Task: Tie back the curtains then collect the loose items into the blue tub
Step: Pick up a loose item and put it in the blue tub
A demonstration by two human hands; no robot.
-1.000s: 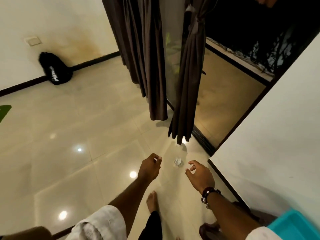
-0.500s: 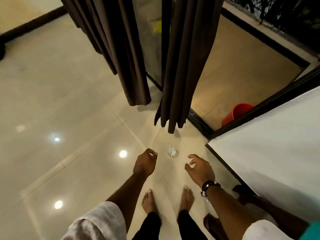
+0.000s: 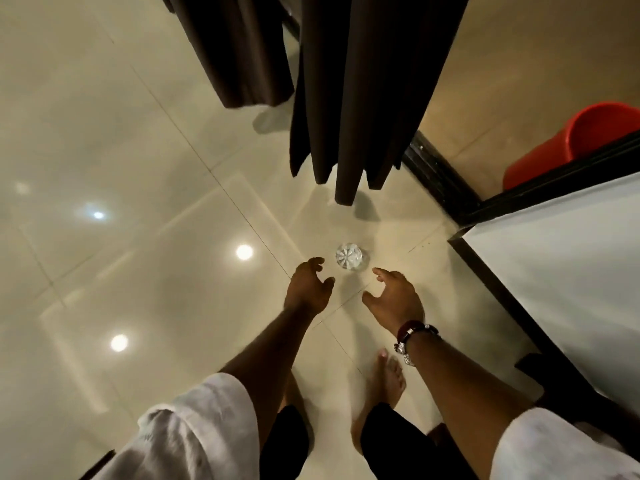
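Observation:
A small clear glass item [image 3: 348, 256] stands on the shiny cream floor tiles below the curtains. My left hand [image 3: 309, 287] hovers just left of it, fingers loosely curled and holding nothing. My right hand [image 3: 394, 297], with a dark wristband, hovers just right of it, fingers spread and empty. Neither hand touches the glass item. Two dark brown curtains hang above: one bunched panel [image 3: 360, 91] straight ahead and another [image 3: 239, 46] further left. The blue tub is out of view.
A red bucket [image 3: 571, 143] stands beyond the dark door track [image 3: 440, 174] at the right. A white wall [image 3: 568, 271] with a dark skirting runs along the right. My bare feet [image 3: 386, 379] stand on the tiles below my hands.
The view has tilted down and moved closer to the floor. Both hands have lowered toward the glass item and now flank it; my left hand has opened from a looser fist.

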